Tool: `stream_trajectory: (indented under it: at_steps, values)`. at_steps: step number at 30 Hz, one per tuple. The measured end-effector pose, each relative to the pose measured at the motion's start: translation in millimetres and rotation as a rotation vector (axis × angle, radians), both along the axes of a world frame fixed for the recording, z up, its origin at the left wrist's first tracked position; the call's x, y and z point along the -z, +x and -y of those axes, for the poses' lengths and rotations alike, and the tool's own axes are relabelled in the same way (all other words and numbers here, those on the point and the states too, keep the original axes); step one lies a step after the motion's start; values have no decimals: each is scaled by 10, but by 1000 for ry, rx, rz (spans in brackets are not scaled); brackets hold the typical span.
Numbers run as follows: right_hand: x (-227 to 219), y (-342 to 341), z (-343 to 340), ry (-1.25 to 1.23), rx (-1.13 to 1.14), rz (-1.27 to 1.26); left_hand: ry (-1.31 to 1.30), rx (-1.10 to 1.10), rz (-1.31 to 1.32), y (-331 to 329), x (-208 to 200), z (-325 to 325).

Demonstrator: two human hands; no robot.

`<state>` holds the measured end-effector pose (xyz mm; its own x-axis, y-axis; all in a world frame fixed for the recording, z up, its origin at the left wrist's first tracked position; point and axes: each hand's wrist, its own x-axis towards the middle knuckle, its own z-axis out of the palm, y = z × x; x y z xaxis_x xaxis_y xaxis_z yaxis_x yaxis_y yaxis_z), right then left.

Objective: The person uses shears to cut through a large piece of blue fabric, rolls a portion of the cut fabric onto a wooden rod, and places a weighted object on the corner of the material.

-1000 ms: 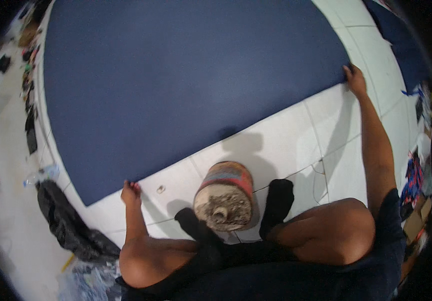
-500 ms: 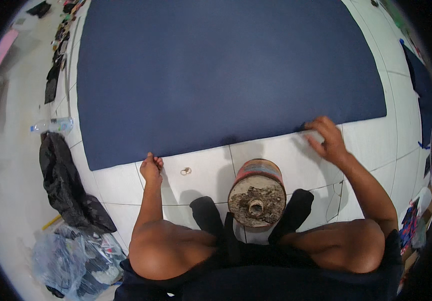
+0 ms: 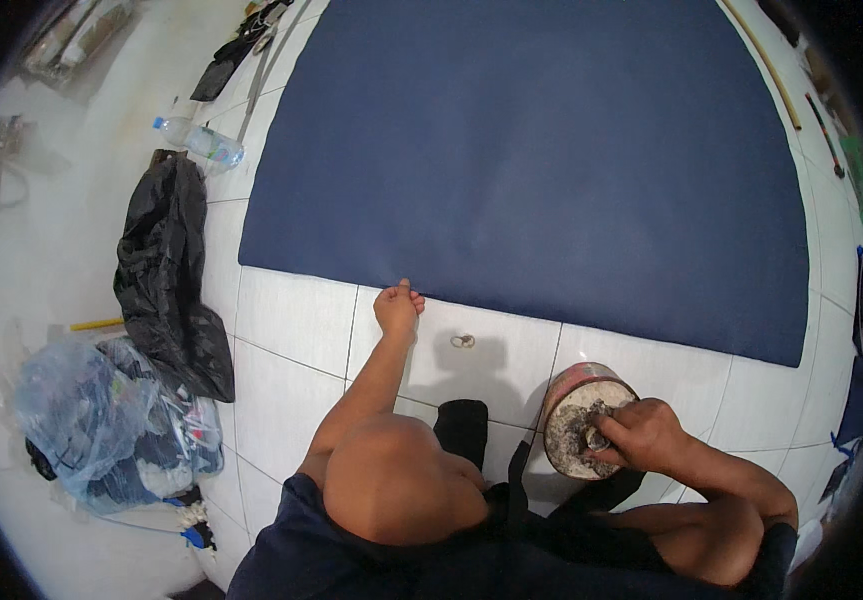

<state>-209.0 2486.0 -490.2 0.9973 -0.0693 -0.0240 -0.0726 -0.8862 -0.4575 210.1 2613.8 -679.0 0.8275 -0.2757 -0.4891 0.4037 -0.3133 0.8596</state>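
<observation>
A large dark blue fabric sheet (image 3: 521,160) lies flat on the white tiles. My left hand (image 3: 400,308) is closed at its near edge, thumb and fingers pinching the border. My right hand (image 3: 643,436) is wrapped round the short stub in the top of a round can filled with concrete (image 3: 573,402). The can has a reddish side and tilts slightly; it stands just short of the fabric, near my feet. Between the hands, a small pale loop-shaped piece (image 3: 462,341) rests on a tile.
At the left lie a black plastic bag (image 3: 166,270), a clear bottle (image 3: 198,141) and a translucent bag of scraps (image 3: 101,425). A yellowish stick (image 3: 766,65) runs along the far right of the fabric. White floor tiles (image 3: 291,310) border the sheet.
My right hand has left the fabric's edge and taken hold of the can's stub. The can has shifted right. My left hand stays at the edge; the whole view has turned.
</observation>
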Motion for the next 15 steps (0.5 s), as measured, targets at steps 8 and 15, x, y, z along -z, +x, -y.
stream_trajectory:
  at_steps: [8,15]
  values:
    - [-126,34,-127,207,307,-43,-92,-29,-36,120,150,-71]
    - [-384,62,221,156,769,123,-112,-20,-62,337,473,-145]
